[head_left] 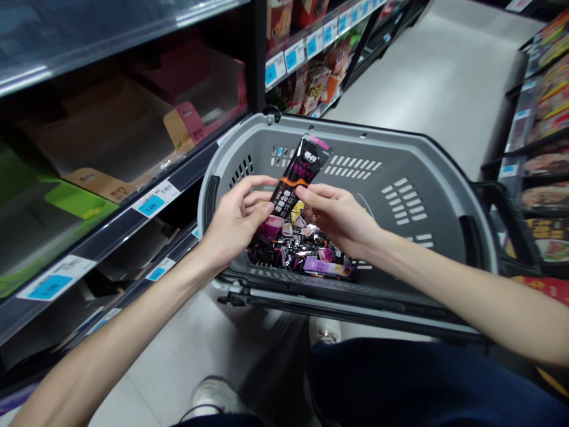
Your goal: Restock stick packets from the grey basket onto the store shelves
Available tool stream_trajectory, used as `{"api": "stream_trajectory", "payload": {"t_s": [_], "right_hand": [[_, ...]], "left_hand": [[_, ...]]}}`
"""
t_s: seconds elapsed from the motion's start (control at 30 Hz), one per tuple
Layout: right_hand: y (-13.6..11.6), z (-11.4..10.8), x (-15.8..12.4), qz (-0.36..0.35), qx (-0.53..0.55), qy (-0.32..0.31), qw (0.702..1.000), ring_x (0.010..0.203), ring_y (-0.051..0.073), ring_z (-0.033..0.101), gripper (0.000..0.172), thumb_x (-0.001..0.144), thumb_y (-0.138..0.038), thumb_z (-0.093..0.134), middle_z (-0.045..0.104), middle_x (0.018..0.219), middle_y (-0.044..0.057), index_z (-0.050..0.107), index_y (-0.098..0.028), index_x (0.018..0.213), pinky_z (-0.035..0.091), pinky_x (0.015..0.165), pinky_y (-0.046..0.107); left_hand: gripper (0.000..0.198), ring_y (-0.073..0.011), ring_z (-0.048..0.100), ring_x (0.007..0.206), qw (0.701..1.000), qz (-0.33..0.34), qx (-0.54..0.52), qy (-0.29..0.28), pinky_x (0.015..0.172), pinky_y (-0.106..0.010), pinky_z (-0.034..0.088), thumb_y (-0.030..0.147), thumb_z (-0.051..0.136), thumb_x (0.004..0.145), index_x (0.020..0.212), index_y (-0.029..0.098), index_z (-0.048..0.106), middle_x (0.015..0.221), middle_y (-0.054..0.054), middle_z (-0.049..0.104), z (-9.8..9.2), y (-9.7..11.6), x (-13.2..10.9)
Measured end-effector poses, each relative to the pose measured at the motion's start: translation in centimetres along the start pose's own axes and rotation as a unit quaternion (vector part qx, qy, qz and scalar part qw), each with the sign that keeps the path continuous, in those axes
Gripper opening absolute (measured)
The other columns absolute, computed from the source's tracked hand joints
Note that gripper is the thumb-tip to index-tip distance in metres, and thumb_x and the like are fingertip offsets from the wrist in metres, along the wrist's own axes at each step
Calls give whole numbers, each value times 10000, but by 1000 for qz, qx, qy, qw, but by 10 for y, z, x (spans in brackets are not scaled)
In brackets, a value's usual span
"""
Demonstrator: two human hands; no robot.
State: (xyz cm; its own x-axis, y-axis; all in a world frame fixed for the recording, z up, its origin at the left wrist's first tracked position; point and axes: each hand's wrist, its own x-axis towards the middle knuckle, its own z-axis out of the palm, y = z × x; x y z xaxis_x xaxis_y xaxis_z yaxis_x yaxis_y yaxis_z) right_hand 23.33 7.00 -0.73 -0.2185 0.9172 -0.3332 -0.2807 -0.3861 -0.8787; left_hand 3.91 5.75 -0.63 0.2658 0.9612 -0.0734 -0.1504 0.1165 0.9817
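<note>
Both of my hands hold one slim black snack packet [294, 172] with a pink top edge and an orange band, tilted over a grey shopping basket [377, 148]. My left hand [237, 219] pinches its lower left end between thumb and fingers. Higher up on the right side, my right hand [338, 213] grips it with the thumb on its face. Below, several shiny black and purple packets [306, 246] lie heaped at the basket's left end, partly hidden by my hands. The basket's right part shows bare grey bottom and slotted walls.
At left stand shelves with open display boxes [191, 124] and blue price tags [153, 201]. Packaged goods [551, 118] line a rack at right. A pale floor aisle [427, 65] runs ahead. My shoes [217, 394] are below the basket.
</note>
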Motion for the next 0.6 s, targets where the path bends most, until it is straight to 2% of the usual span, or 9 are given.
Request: {"api": "stream_trajectory", "payload": {"t_s": [0.27,0.6], "right_hand": [[1,-1,1,4,2,0,1000,620,75,457,214,706,-335,892,679,861,-5,780,-202,831,420,602,239],[5,-2,4,-9,-19,-28,999,619,83,458,260,745,-398,864,605,766,-25,712,-187,770,375,563,241]], "left_hand": [[324,-157,721,893,1000,-6,5,6,747,-251,581,143,653,862,1172,197,579,1029,-34,734,0,0,0],[321,-159,721,884,1000,-6,11,9,766,-283,595,169,660,863,1169,203,568,1035,-31,728,0,0,0]]}}
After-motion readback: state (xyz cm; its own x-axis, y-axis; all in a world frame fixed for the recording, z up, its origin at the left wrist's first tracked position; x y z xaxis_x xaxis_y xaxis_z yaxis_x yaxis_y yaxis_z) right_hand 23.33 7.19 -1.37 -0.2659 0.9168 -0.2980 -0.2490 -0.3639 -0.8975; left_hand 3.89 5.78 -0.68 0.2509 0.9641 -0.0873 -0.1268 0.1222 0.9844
